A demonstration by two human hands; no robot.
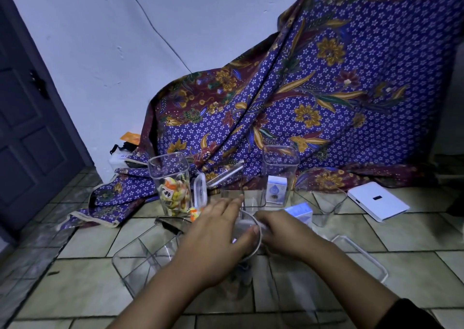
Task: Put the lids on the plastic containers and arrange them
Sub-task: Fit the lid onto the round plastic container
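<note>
Pressing round lid point(247, 224) onto clear container point(240, 276) beneath the fingers: left hand point(218, 230) spread flat on top, right hand point(283, 233) pinching the rim alongside, apparently to steady seating.

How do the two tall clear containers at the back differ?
The tall clear square plastic container on the left holds orange-and-yellow wrapped sweets; the tall clear square plastic container on the right holds a small white-and-blue box. The left one stands slightly nearer the camera than the right one. Both stand upright with no lid on.
</note>
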